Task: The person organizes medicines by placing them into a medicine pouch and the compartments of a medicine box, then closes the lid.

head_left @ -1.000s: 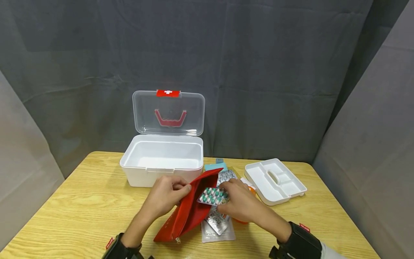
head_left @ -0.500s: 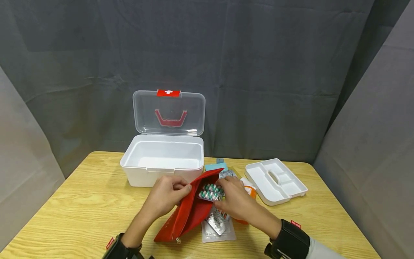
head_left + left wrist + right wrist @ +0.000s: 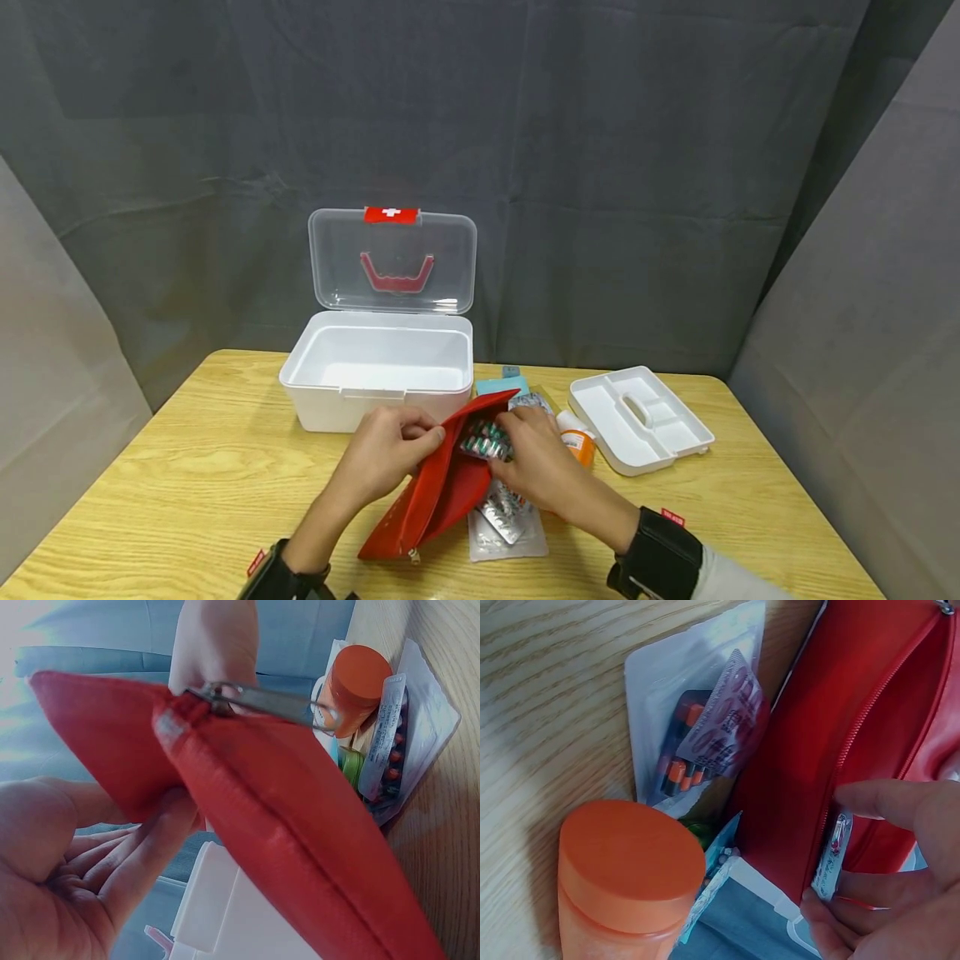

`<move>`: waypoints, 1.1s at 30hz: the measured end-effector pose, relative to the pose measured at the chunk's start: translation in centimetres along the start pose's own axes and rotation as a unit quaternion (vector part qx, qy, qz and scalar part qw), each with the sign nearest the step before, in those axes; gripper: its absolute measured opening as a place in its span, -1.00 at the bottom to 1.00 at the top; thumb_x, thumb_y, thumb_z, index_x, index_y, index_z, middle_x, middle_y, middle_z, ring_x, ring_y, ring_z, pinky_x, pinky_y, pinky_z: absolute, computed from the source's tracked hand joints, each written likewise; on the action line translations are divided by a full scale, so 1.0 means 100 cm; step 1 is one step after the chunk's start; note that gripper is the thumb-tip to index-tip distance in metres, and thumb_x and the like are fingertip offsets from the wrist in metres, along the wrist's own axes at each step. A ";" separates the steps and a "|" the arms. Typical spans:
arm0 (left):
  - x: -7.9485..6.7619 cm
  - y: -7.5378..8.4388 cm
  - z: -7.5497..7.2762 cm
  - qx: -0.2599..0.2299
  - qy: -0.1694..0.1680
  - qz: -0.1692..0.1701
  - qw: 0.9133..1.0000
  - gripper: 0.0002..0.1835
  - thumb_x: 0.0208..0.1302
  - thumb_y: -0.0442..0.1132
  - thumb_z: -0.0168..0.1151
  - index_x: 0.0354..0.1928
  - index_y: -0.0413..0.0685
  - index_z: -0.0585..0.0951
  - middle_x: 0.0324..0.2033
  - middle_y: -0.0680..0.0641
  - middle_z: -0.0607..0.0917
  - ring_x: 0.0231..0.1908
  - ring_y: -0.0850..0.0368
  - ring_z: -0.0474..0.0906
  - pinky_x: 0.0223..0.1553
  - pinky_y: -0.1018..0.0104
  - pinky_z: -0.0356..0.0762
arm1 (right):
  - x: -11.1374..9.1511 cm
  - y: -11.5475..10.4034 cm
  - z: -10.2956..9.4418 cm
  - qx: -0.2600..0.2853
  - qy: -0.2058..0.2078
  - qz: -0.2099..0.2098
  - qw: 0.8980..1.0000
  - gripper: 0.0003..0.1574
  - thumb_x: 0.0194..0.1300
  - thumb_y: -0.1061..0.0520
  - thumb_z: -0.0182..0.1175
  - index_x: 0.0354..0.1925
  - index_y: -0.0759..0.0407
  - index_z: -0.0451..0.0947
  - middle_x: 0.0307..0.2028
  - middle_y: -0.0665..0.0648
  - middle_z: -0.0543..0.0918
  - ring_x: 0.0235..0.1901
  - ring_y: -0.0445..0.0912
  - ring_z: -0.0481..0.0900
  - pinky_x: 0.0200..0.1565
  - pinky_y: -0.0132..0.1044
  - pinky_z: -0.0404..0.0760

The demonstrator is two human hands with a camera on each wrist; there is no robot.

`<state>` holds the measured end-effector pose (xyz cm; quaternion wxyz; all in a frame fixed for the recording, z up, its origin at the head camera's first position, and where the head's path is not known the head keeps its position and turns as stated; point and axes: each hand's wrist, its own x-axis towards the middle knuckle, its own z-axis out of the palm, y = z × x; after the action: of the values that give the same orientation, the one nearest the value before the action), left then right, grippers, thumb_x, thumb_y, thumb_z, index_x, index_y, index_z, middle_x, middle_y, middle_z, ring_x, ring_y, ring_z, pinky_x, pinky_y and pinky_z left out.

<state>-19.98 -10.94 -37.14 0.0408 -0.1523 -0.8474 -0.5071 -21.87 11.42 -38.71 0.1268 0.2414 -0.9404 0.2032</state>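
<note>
Pinching a red pouch (image 3: pixel 450 492) well inside the far edge of the worktop (image 3: pixel 210 467), a left hand (image 3: pixel 390 442) spreads its mouth; the right hand (image 3: pixel 542 458) grips a capsule pack (image 3: pixel 482 439) there, whose corner could snag the zip (image 3: pixel 855 725) if the left slackens. Behind stands a white box (image 3: pixel 326 407).

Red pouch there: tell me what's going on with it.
A person is handling the pouch with both hands: the left hand holds it open by its edge, and the right hand holds a strip of capsules at its unzipped mouth. More packs lie on the table near an orange bottle. Behind the pouch stands a white box, its lid raised, with a white tray off to the right.
</note>
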 end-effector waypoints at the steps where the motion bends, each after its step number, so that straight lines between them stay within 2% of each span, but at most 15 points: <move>1: 0.000 0.000 0.000 0.000 0.001 0.000 1.000 -0.89 0.30 -0.33 0.28 -0.34 -0.17 0.74 -0.48 -0.03 0.78 -0.61 0.22 0.63 -0.58 0.34 0.63 | 0.000 0.000 0.001 -0.004 0.001 -0.003 1.000 -0.50 0.02 0.15 0.50 -0.08 0.35 0.60 -0.09 0.31 0.64 -0.01 0.19 0.51 0.09 0.08 0.48; 13: 0.000 0.000 0.000 0.005 0.005 0.002 1.000 -0.89 0.30 -0.34 0.28 -0.34 -0.17 0.75 -0.50 -0.02 0.77 -0.62 0.22 0.61 -0.58 0.35 0.63 | -0.003 0.001 0.005 -0.053 0.041 -0.050 0.996 -0.46 0.00 0.14 0.55 -0.09 0.35 0.60 -0.13 0.26 0.63 -0.08 0.16 0.50 0.03 0.05 0.49; 33: 0.001 -0.001 0.000 0.012 0.009 -0.001 1.000 -0.89 0.30 -0.33 0.28 -0.34 -0.16 0.75 -0.49 -0.02 0.78 -0.61 0.23 0.63 -0.58 0.36 0.63 | -0.003 0.001 0.007 -0.053 0.044 -0.054 0.996 -0.40 -0.03 0.06 0.61 -0.10 0.34 0.60 -0.14 0.26 0.62 -0.06 0.16 0.50 0.01 0.03 0.49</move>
<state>-20.12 -10.99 -37.23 0.0496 -0.1467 -0.8529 -0.4986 -21.74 11.33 -39.45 0.1916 0.2759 -0.9288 0.1563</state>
